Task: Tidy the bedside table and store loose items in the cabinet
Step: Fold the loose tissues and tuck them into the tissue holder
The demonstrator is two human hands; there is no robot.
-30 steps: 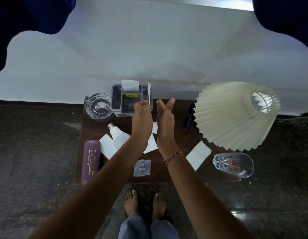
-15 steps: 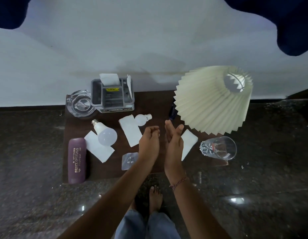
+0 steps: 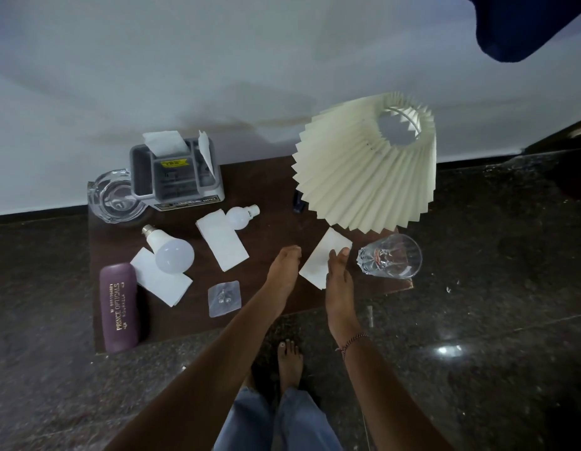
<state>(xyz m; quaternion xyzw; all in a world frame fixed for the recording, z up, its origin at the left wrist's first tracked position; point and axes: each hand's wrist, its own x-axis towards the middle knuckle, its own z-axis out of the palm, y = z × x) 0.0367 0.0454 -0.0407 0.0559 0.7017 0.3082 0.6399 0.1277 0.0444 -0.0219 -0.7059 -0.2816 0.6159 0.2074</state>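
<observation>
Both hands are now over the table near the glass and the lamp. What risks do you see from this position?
1. The drinking glass lies on its side at the table's front right edge, close to the right hand; a nudge may roll it onto the floor.
2. The large bulb and small bulb lie loose and may roll.
3. The lamp shade overhangs the white paper; reaching there may bump it.

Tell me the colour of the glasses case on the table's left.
Dark purple with gold lettering: the glasses case, clearest in the head view.
</observation>
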